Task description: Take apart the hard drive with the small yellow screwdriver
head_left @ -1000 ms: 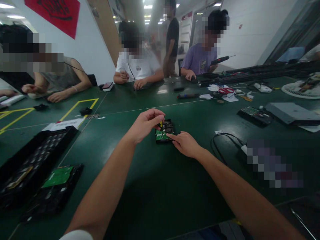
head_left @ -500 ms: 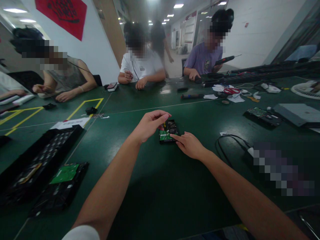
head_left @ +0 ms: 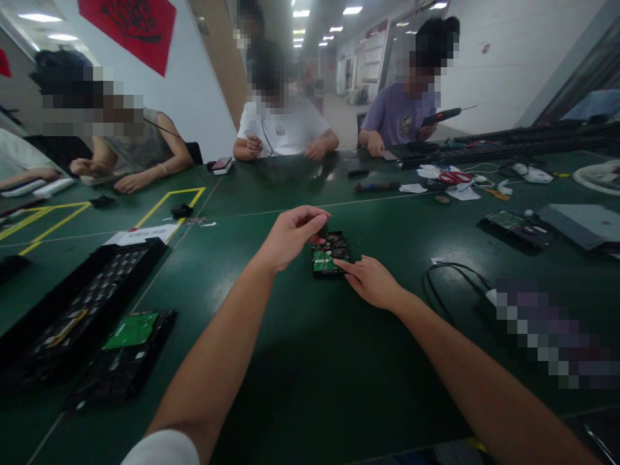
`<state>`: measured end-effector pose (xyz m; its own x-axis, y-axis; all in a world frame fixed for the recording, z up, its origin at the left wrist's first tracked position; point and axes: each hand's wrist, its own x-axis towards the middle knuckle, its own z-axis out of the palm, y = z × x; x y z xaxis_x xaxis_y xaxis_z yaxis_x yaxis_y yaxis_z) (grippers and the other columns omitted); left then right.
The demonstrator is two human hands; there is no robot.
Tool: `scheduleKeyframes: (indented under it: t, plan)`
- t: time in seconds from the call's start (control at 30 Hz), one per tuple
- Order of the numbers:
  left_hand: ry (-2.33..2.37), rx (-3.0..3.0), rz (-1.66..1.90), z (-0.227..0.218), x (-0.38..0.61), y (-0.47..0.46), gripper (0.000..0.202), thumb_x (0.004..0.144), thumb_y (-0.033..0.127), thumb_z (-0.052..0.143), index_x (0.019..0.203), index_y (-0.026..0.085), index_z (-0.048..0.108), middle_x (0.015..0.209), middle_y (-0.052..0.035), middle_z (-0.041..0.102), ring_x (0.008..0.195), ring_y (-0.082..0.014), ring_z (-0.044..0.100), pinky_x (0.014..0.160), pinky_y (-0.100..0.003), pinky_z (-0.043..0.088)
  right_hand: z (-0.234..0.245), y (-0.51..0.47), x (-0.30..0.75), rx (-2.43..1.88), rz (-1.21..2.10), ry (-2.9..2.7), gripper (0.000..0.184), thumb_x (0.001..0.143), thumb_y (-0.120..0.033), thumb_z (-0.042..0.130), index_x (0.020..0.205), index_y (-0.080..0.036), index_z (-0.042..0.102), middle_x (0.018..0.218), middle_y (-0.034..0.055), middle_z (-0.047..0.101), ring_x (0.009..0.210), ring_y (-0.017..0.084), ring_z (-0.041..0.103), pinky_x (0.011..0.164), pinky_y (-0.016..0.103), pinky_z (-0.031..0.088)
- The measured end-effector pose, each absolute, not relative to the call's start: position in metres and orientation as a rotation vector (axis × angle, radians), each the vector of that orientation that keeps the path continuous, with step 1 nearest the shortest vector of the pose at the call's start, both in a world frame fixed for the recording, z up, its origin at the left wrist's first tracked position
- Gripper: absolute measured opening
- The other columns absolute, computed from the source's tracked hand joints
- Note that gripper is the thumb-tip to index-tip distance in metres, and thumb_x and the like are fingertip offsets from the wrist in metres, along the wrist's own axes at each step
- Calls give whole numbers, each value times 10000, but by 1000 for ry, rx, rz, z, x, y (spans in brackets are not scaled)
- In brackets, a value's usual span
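Observation:
A small black hard drive (head_left: 330,256) with a green circuit board facing up lies on the green table (head_left: 300,361) in front of me. My left hand (head_left: 290,236) hovers over its far left corner, fingers pinched on the dark handle of a small screwdriver (head_left: 322,229) that stands upright on the drive. My right hand (head_left: 371,282) rests on the table at the drive's near right corner, forefinger stretched out and pressing on its edge.
A black tray (head_left: 72,310) and another drive with a green board (head_left: 128,336) lie at the left. A black cable (head_left: 450,284) curls at the right; a further drive (head_left: 516,227) and a grey box (head_left: 581,223) beyond. Several people sit round the far side.
My left hand has stayed over the drive and turned slightly; the tool's yellow part no longer shows and a dark handle does. The view has drifted a little; a person behind walked off.

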<state>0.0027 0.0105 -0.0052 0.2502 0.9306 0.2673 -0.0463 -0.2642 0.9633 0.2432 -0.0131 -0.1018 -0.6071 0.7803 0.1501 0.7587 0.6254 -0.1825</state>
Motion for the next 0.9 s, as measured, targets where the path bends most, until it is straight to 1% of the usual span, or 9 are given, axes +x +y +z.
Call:
scheduleKeyframes:
  t: [0.33, 0.5, 0.73, 0.9]
  plan:
    - [906, 1462, 1223, -10, 6, 13, 353, 857, 482, 781, 1003, 162, 747, 1012, -71, 673, 867, -165, 617, 700, -296, 617, -102, -13, 244, -1243, 157, -2608, 487, 1071, -283, 444, 1552, -246, 512, 935, 64, 734, 899, 216, 661, 1102, 459, 404]
    - [936, 1470, 1249, -11, 5, 15, 346, 859, 479, 779, 995, 162, 744, 992, -66, 670, 863, -163, 616, 703, -295, 615, -101, -14, 245, -1227, 184, -2607, 491, 1068, -284, 451, 1553, -242, 510, 977, 76, 745, 906, 220, 664, 1094, 460, 409]
    - [915, 1470, 1245, -12, 5, 15, 345, 862, 479, 777, 992, 161, 742, 983, -63, 670, 849, -157, 618, 692, -285, 611, -104, -13, 246, -1219, 167, -2600, 489, 1069, -267, 446, 1554, -249, 506, 961, 62, 736, 912, 216, 662, 1095, 460, 405]
    - [924, 1490, 1239, -13, 5, 16, 366, 865, 495, 769, 1014, 161, 745, 994, -64, 668, 852, -158, 613, 695, -285, 614, -102, -13, 245, -1216, 158, -2615, 495, 1068, -271, 444, 1559, -237, 501, 969, 73, 740, 916, 222, 665, 1087, 453, 404]
